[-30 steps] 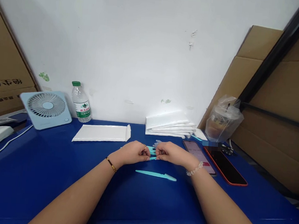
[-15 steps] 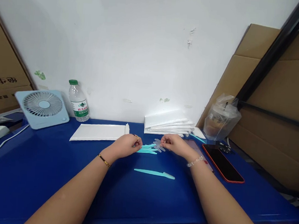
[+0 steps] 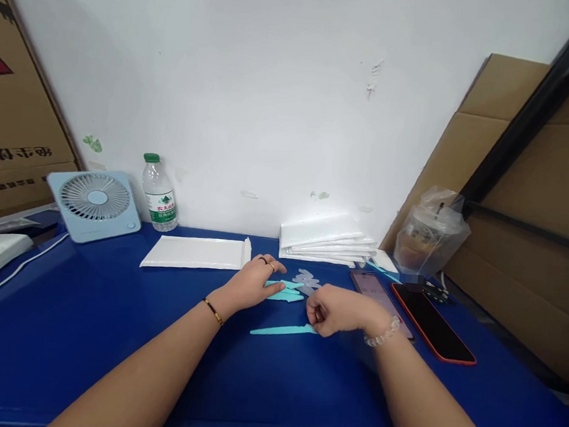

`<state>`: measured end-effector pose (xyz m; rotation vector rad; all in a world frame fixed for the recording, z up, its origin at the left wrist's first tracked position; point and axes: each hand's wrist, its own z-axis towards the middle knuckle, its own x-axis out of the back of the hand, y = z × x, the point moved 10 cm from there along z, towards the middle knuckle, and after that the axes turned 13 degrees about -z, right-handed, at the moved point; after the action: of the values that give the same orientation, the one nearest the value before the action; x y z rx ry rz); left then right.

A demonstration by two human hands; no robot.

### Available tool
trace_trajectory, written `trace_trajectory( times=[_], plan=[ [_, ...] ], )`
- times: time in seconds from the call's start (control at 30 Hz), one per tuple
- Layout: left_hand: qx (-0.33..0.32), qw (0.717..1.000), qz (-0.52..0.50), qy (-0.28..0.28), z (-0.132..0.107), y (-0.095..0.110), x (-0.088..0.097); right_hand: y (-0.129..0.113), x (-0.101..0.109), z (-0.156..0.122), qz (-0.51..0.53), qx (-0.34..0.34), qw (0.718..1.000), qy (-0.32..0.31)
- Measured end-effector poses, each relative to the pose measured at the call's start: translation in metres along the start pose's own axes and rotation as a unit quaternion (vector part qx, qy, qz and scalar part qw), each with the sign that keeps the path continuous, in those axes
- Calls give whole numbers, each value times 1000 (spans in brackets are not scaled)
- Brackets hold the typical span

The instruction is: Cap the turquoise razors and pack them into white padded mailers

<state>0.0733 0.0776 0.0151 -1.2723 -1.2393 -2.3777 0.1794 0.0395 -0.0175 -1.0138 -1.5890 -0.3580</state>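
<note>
A pile of turquoise eyebrow razors (image 3: 286,295) lies on the blue table. Over its left side reaches my left hand (image 3: 253,282), fingers spread, thumb on or just above the razors. Closer to me a single turquoise eyebrow razor (image 3: 279,330) lies nearly level. Its right end disappears under the curled fingers of my right hand (image 3: 340,311), which appear to pinch it; the fingertips are partly hidden. Several small translucent blade covers (image 3: 307,278) lie behind the pile, between my hands.
A white padded mailer (image 3: 196,252) lies at left, and a stack of mailers (image 3: 325,237) sits against the wall. To the right are a pinkish phone (image 3: 372,288), a red-edged phone (image 3: 434,326) and a bagged drink cup (image 3: 426,236). A fan (image 3: 99,200) and water bottle (image 3: 160,196) stand left.
My right hand has come from the blade covers toward me onto the single razor, whose slant has changed. My left hand's fingers have opened over the pile. The view has shifted slightly.
</note>
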Motion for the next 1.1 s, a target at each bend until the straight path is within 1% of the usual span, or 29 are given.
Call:
trace_trajectory(
  times=[0.07,0.13,0.2,0.3,0.37,0.47,0.57,0.63,0.7,0.77,0.87,0.97,1.1],
  plan=[
    [2,1000,-26,-5,-2,12,3,-2,-1,5,-13,3,1000,16],
    [4,998,-42,-43,-5,22,-4,-5,-1,9,-32,13,999,35],
    [-3,996,-34,-86,-8,30,-14,-7,3,11,-50,20,997,61],
    [-5,992,-18,-126,-12,32,-25,-6,15,10,-27,23,993,112],
    [21,990,-38,-133,-12,26,-26,-3,24,7,23,24,990,139],
    [47,989,-78,-115,-10,21,-19,1,34,2,97,25,981,166],
    [42,990,-106,-80,-7,20,-10,6,42,-2,148,26,969,195],
    [50,989,-125,-57,-6,13,-6,13,46,-2,172,24,961,214],
    [65,988,-141,-24,-4,2,1,27,51,-3,195,14,950,242],
    [77,984,-160,11,-3,-8,9,45,58,-6,226,-3,932,284],
    [87,978,-183,50,-1,-17,20,68,67,-14,286,-22,893,348],
    [88,978,-179,63,-1,-17,23,75,70,-17,333,-25,863,379],
    [73,986,-131,76,-1,-11,26,76,66,-16,391,-44,830,394]
  ],
)
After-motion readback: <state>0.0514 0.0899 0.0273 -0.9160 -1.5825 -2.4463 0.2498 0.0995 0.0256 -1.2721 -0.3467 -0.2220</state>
